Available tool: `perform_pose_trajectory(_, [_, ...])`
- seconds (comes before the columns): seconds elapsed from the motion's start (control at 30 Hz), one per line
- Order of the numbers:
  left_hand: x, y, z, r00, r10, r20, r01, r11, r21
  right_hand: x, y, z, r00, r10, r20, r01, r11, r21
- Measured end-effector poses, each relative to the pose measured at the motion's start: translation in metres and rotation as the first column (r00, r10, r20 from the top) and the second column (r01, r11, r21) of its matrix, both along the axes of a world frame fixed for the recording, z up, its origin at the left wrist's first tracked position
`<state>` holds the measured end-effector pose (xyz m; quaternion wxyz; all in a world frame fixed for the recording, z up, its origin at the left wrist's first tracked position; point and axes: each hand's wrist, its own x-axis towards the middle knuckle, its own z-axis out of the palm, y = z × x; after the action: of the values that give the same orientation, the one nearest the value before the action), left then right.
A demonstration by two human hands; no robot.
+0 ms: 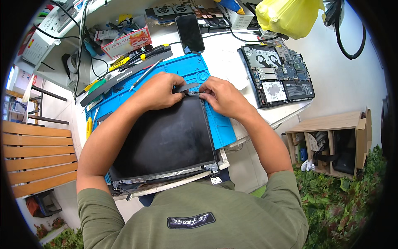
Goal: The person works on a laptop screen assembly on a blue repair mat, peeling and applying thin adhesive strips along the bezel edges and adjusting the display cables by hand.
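Note:
A black laptop screen panel (166, 139) lies on a blue work mat (222, 128), its bare metal edge and hinges toward me. At its far edge, my left hand (163, 91) is closed, pinching a thin dark strip (186, 87) that points right. Close beside it, my right hand (222, 96) has thumb and fingertips pressed together at the panel's far right corner; what they pinch is too small to make out. A long dark bezel strip (120, 79) lies across the mat's far left side, with a slim silver pen-like tool (146, 74) next to it.
An opened laptop base (277, 74) with bare boards rests at the right. A black phone (190, 34) lies beyond the mat. A small box of tools (126, 41) stands far left. A yellow bag (286, 18) hangs at the far right. Cables run down the left side.

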<state>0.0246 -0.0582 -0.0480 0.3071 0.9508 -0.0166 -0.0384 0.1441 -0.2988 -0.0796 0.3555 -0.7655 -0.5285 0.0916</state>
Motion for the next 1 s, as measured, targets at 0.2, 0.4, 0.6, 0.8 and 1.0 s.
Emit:
perform_pose_trajectory(0.2, [0.0, -0.003, 0.002, 1.0, -0.006, 0.006, 0.006, 1.0, 0.004, 0.001, 0.009, 0.002, 0.997, -0.008, 0.078, 0.014, 0.997, -0.076])
perform_pose_trajectory(0.4, [0.001, 0.0, 0.0, 1.0, 0.007, -0.004, -0.007, 1.0, -0.017, 0.007, 0.007, 0.003, 0.996, 0.031, 0.079, -0.028, 0.999, -0.035])
perform_pose_trajectory(0.6, [0.002, 0.001, -0.003, 1.0, -0.003, -0.003, 0.003, 1.0, -0.019, 0.011, 0.005, 0.007, 0.992, 0.08, 0.098, -0.074, 0.995, -0.061])
perform_pose_trajectory(0.8, [0.003, 0.0, -0.002, 1.0, 0.017, -0.02, -0.018, 0.998, -0.06, 0.012, 0.008, 0.0, 0.997, 0.04, 0.069, -0.04, 0.999, 0.004])
perform_pose_trajectory(1.0, [0.004, 0.0, 0.0, 0.996, 0.049, -0.072, -0.053, 0.998, -0.044, 0.015, 0.008, 0.008, 0.997, 0.072, 0.004, -0.072, 0.997, -0.036])
